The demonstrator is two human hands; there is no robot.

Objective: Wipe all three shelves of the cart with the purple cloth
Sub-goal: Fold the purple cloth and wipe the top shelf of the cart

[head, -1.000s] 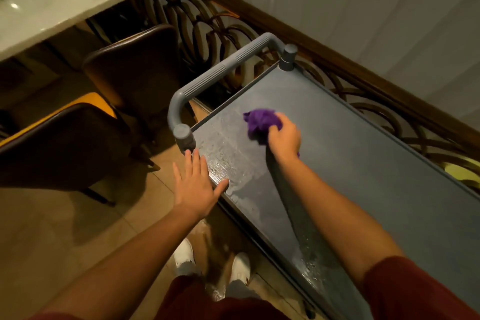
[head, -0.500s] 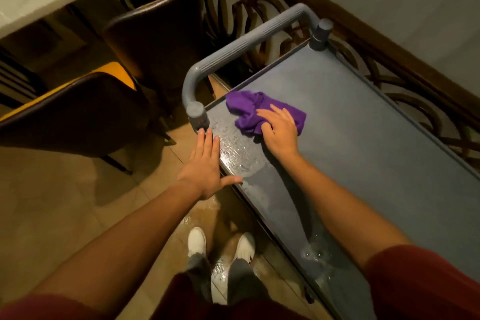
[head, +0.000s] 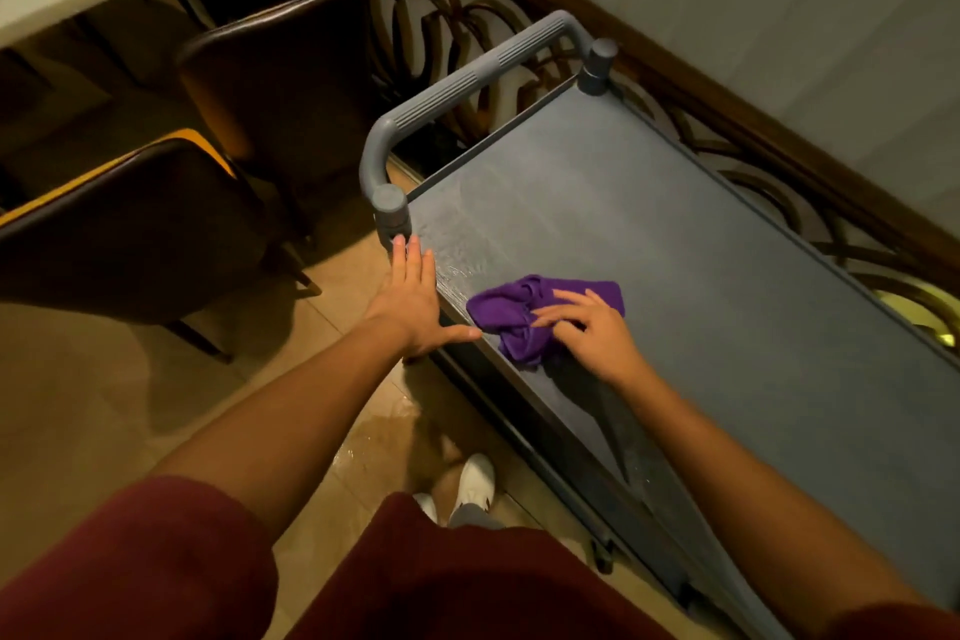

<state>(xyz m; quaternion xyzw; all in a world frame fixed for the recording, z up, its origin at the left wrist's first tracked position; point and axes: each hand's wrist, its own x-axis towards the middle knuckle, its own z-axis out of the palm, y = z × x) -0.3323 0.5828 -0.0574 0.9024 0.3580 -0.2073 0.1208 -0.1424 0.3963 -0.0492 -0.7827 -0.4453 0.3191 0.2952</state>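
grey cart [head: 675,244], long and flat-topped, seen from above beside a patterned railing [head: 769,172]; only top shelf [head: 737,327] in view, lower two hidden beneath it. curved handle [head: 467,83] at the far end, dark chairs [head: 156,224] off to the left on a tiled floor [head: 104,405].

wet streaks on the shelf near the handle corner, drier-looking surface toward the near end. judging by this: first of three shelves in hand, wiping under way near the left edge, most of the job not yet done.

purple cloth [head: 524,317] bunched on the top shelf close to the left rim. right hand [head: 597,333] pressed down on the cloth, fingers spread flat over it rather than closed round it. left hand [head: 415,301] open, fingers together, thumb out, laid against the cart's edge just below the handle post, bracing it seemingly.

next move likely: drag the cloth along the dry stretch toward the body, firm downward pressure, cart steadied against rolling; then crouch for the shelves below.
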